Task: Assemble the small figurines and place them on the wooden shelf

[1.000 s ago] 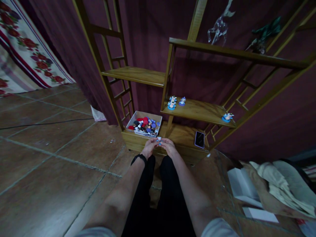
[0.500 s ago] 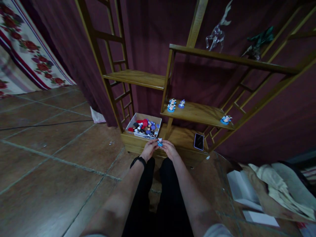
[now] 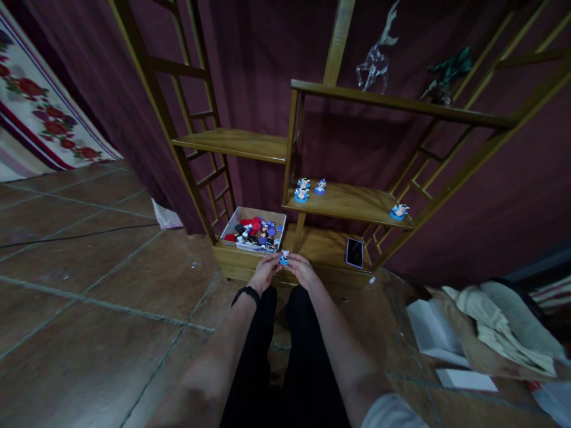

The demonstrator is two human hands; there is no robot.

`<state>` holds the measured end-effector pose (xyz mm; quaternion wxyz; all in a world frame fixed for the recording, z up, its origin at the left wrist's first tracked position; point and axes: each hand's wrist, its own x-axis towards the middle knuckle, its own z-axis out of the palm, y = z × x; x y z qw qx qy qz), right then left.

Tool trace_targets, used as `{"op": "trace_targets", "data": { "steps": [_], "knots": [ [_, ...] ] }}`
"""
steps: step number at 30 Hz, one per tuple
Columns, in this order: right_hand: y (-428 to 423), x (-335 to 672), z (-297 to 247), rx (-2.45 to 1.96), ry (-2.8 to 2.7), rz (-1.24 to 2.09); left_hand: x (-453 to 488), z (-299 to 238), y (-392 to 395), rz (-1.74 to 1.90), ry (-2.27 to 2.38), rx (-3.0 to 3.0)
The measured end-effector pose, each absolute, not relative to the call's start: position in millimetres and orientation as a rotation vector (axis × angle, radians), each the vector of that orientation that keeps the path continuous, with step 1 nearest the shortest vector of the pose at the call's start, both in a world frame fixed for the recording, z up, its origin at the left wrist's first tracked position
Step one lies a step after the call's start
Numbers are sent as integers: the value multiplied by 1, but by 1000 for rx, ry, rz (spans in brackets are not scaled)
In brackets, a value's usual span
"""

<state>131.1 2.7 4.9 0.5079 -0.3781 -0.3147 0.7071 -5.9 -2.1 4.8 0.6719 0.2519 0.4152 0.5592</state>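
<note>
Between my fingertips is a small figurine (image 3: 284, 257) with a pale head and a blue base, held upright. My left hand (image 3: 266, 271) pinches it from the left, and my right hand (image 3: 303, 270) grips its other side. Just beyond my left hand, a cardboard box (image 3: 226, 233) on the bottom shelf holds a jumble of red, purple, black and white figurines. On the middle shelf (image 3: 352, 202), two blue-based figurines (image 3: 302, 193) and a purple one (image 3: 320, 186) are grouped at the left. Another blue-based figurine (image 3: 399, 211) sits at the right end.
A phone (image 3: 354, 252) lies on the bottom shelf at the right. Higher up stand a clear glass deer (image 3: 375, 65) and a dark green ornament (image 3: 450, 71). White boxes (image 3: 435, 333) and crumpled cloth (image 3: 495, 333) are on the floor at the right.
The view has turned slightly, so the shelf sits a little further left. Both hands still hold the figurine in much the same way.
</note>
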Motion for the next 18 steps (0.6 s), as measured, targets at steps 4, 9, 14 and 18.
{"op": "trace_targets", "data": {
  "steps": [4,9,14,18],
  "knots": [
    [4,133,2,-903,-737,1714,-5,2,0,1247,937,558],
    [3,134,3,-890,-741,1722,-4,5,-1,1247,920,558],
    [3,133,4,-914,-755,1704,-4,8,-3,1259,918,572],
    [4,132,3,-933,-772,1707,-3,8,-3,1270,945,592]
  ]
}}
